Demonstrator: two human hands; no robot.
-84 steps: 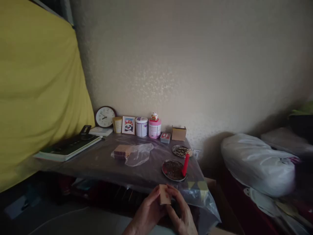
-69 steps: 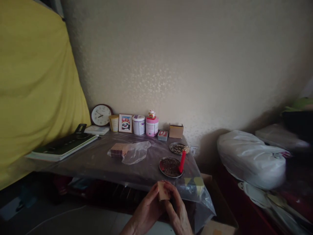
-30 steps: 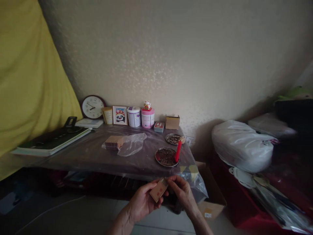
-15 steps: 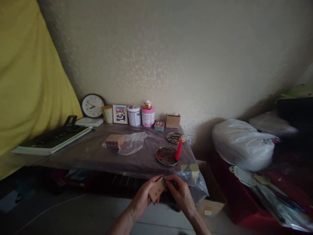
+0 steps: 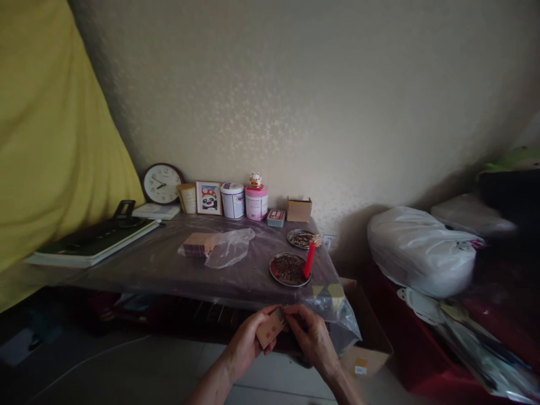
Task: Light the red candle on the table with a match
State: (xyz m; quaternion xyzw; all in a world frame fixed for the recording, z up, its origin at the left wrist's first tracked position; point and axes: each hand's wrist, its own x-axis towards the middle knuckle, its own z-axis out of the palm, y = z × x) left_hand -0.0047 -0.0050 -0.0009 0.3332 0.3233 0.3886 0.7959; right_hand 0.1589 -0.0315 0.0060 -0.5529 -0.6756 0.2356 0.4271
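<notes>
My left hand (image 5: 247, 337) is wrapped round a small tan matchbox (image 5: 270, 329) with red marks on its face, held tilted below the table's front edge. The far end of the box is partly slid open. At that end my right hand (image 5: 312, 334) has thumb and fingers pinched together; what they hold, if anything, is too small to make out. Beyond the hands, a round metal plate (image 5: 276, 279) holds dark bits, and a red candle (image 5: 309, 259) stands at its right side. Behind it lies a second plate (image 5: 293, 243) with many thin sticks.
A plastic-covered table (image 5: 139, 264) bears a brown pack (image 5: 197, 246) in clear wrap, a clock (image 5: 162, 184), a picture frame (image 5: 209, 198), tins (image 5: 233, 201) and a green book (image 5: 90, 242). A cardboard box (image 5: 367, 360) and a white bag (image 5: 417, 247) are at the right.
The view has shifted very slightly. Both hands stay together at the matchbox, with my right fingers still pinched at its open end.
</notes>
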